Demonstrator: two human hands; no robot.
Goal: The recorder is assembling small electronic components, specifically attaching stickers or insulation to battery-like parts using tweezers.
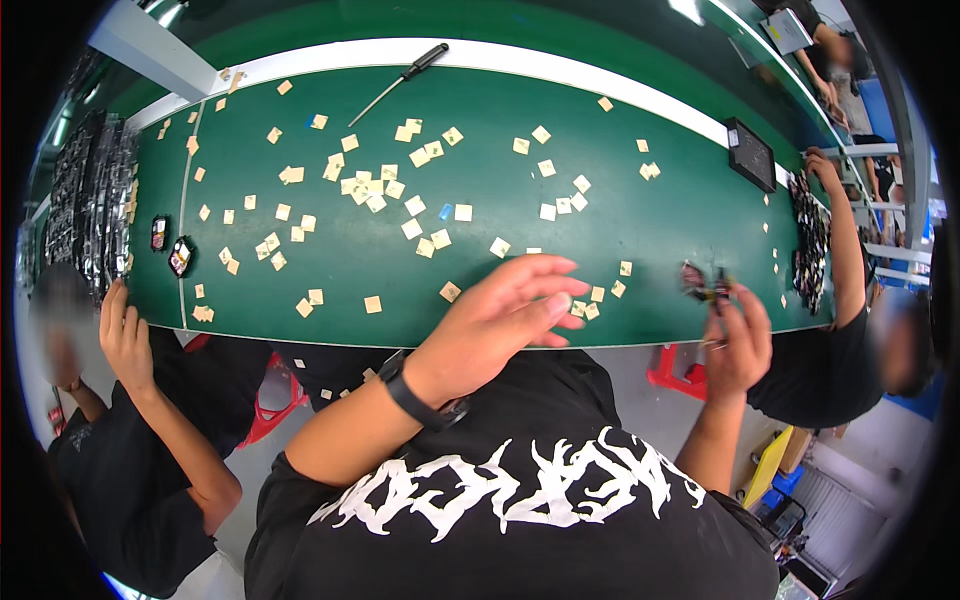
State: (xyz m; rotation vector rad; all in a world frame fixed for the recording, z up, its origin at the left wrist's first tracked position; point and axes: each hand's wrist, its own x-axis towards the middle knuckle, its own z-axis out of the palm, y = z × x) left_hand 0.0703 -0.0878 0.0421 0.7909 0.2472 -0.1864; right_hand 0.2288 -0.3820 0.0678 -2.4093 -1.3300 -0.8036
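Observation:
My left hand [505, 312], with a dark watch [410, 395] on its wrist, is over the table's near edge. Its fingers are stretched out and hold nothing that I can see. A few pale square paper pieces [597, 294] lie just beyond its fingertips. Farther right, my right hand [738, 345] is closed on a small dark shiny part [718, 288], raised near the table edge. A second dark part [694, 280] with a pinkish patch shows beside it. Both are smeared by motion, so I cannot tell whether they are joined.
Many pale squares [375, 203] lie scattered over the green table [640, 210]. A black-handled screwdriver [428, 58] rests at the far edge. Two small black parts [181, 256] sit at left. Dark part piles [88, 210] [810, 240] flank both ends, beside co-workers' hands [126, 335] [825, 168].

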